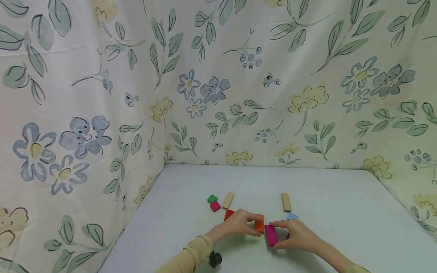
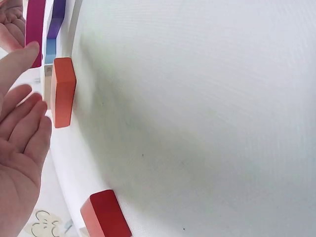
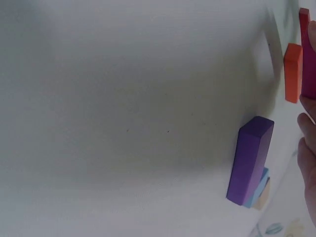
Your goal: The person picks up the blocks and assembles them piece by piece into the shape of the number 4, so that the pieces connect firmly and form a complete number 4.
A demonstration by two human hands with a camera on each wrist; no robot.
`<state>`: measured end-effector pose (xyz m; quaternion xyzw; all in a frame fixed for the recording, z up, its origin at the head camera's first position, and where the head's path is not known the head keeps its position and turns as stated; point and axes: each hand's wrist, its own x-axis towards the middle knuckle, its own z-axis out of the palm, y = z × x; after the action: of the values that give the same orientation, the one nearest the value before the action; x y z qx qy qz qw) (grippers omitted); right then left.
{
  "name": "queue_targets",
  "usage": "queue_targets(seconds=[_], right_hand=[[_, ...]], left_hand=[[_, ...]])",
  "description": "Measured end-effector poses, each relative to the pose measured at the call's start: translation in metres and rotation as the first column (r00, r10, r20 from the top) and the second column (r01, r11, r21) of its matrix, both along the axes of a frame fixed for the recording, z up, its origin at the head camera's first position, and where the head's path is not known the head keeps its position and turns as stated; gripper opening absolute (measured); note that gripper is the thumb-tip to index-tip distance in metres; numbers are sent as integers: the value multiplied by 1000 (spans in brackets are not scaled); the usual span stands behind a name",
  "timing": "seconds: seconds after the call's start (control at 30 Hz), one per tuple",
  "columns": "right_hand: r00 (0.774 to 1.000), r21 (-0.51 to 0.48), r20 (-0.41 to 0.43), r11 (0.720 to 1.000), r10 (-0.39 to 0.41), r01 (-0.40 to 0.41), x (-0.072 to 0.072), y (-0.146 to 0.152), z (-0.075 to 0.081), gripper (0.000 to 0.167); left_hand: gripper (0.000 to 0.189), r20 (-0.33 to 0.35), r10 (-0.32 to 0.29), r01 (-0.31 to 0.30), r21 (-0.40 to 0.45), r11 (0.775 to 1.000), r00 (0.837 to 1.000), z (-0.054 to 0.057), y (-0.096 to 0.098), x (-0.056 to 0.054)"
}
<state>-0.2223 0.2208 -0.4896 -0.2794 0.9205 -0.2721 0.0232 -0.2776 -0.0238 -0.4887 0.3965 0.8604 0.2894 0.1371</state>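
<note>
My right hand pinches a magenta block between thumb and fingers. Just left of it an orange block stands on the table, seen too in the left wrist view, orange block. Around that block my left hand spreads its thumb and fingers; in the left wrist view its fingers look apart from the orange block. A red block lies partly hidden behind the left hand. Beside the right hand is a purple block, mostly covered in the head view.
A light blue block and a wooden block lie beyond the right hand. Farther left are another wooden block, a green block and a crimson block. Patterned cloth hangs behind the white table.
</note>
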Motion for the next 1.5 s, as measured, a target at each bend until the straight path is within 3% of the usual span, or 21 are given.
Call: queue_targets(seconds=[0.1,0.23,0.37,0.63,0.93,1.2,1.5], right_hand=[[999,-15,-16,999,34,-34,-1,-2,0,63],[999,13,-9,999,40,-40,-1,-7,1,65],[999,26,10,999,41,-41,-2,-11,-1,65],[998,30,56,999,41,-43,-2,-18,-3,64],[998,71,-1,995,66,-66,-1,-22,-7,66],[1000,119,11,993,9,-11,3,-27,-11,68],[987,186,-156,982,51,-21,8,-33,-15,73]], left_hand=[[43,28,-44,45,-17,999,999,-1,-1,-1],[37,85,-57,59,-18,998,995,0,-1,-3],[31,133,-25,27,-13,1000,991,1,-1,-4],[28,149,28,-24,-32,999,988,2,2,-6],[28,121,24,-21,-25,999,992,0,4,-6],[29,91,32,-30,-25,999,995,-3,4,-3],[32,16,-5,6,-61,998,1000,-2,4,-3]])
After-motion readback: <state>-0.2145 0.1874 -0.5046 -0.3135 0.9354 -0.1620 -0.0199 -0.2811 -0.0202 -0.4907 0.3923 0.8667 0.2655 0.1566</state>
